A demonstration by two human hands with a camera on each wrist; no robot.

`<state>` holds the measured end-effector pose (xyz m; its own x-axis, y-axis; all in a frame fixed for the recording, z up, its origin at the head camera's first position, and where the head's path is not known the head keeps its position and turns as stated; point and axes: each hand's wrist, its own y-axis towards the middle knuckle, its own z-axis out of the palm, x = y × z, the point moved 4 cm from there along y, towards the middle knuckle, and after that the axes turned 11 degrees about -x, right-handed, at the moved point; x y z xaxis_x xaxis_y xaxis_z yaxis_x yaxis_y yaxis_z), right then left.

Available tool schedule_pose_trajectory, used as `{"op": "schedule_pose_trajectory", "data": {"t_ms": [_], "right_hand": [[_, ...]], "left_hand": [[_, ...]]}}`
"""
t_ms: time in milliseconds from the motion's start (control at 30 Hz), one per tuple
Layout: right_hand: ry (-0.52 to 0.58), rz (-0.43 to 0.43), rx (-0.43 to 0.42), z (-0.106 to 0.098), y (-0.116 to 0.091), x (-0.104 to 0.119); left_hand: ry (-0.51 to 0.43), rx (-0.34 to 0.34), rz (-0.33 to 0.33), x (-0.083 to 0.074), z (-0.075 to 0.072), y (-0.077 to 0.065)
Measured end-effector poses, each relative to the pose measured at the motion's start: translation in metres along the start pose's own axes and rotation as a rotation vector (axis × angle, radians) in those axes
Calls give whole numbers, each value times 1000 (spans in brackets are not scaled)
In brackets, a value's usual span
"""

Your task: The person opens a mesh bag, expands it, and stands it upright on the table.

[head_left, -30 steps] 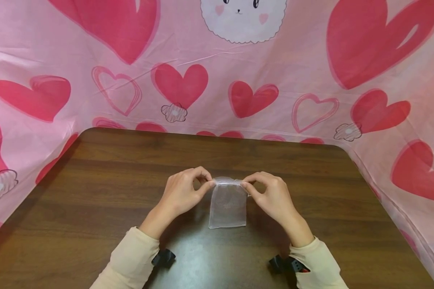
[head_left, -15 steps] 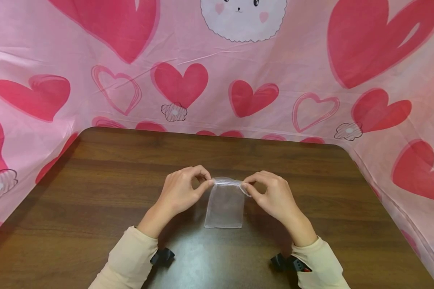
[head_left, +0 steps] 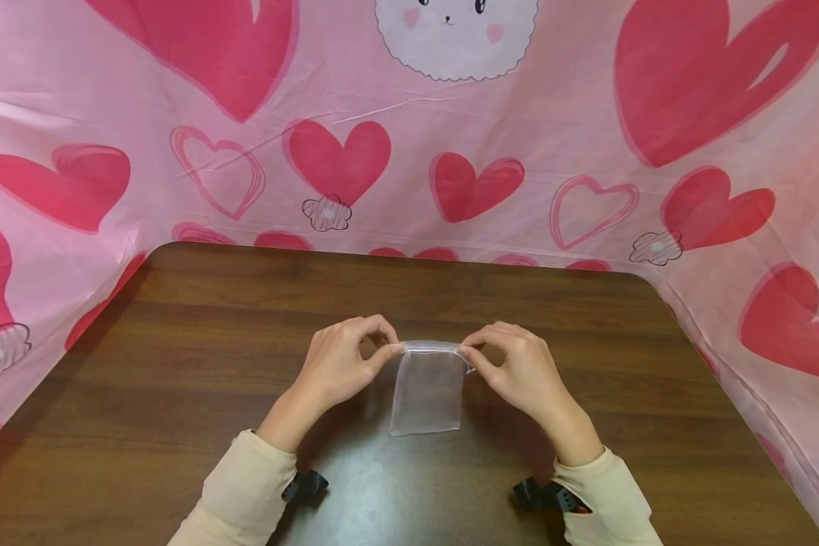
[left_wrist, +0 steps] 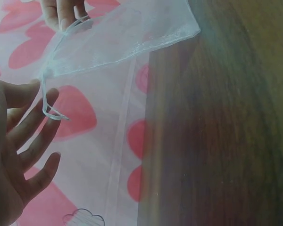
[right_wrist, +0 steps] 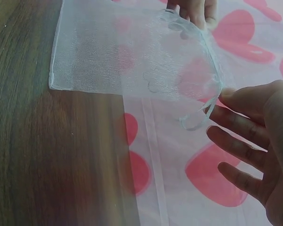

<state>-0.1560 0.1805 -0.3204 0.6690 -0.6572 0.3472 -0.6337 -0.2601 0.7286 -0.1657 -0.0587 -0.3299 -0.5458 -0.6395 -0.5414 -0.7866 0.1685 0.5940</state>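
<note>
A small sheer white drawstring pouch [head_left: 427,393] hangs between both hands over the table, its gathered top edge stretched straight. My left hand [head_left: 341,362] pinches the upper left corner between thumb and forefinger. At the opposite corner my right hand [head_left: 512,368] pinches the top in the same way. In the left wrist view a loop of the drawstring [left_wrist: 52,112] dangles beside the fingers. Another cord loop [right_wrist: 194,123] hangs near the right hand in its wrist view. Through the sheer cloth of the pouch [right_wrist: 118,52] the heart pattern shows, and nothing is seen inside.
The dark brown wooden table [head_left: 198,364] spreads beneath the hands. A pink curtain [head_left: 409,98] printed with red hearts rises behind it and along both sides. Black wrist cameras [head_left: 305,487] are strapped below the cream sleeves [head_left: 246,485].
The pouch's lower edge has swung left and then slightly back. Its top edge, which was bowed upward, is now straighter. Both hands keep their pinch and have barely moved.
</note>
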Motion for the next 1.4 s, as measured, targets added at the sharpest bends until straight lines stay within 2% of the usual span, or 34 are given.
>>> {"op": "schedule_pose_trajectory", "data": {"t_ms": [233, 567, 867, 1167, 1400], "right_hand": [[-2, -47, 5, 0, 0, 0], [0, -145, 15, 0, 1, 2], [17, -160, 40, 1, 1, 3], [-12, -168, 83, 2, 1, 3], [-36, -155, 122, 3, 1, 4]], "left_hand": [[38, 12, 32, -1, -2, 0], [104, 15, 142, -2, -3, 2], [159, 18, 196, 0, -5, 2], [97, 14, 197, 4, -7, 4], [38, 7, 223, 7, -9, 4]]}}
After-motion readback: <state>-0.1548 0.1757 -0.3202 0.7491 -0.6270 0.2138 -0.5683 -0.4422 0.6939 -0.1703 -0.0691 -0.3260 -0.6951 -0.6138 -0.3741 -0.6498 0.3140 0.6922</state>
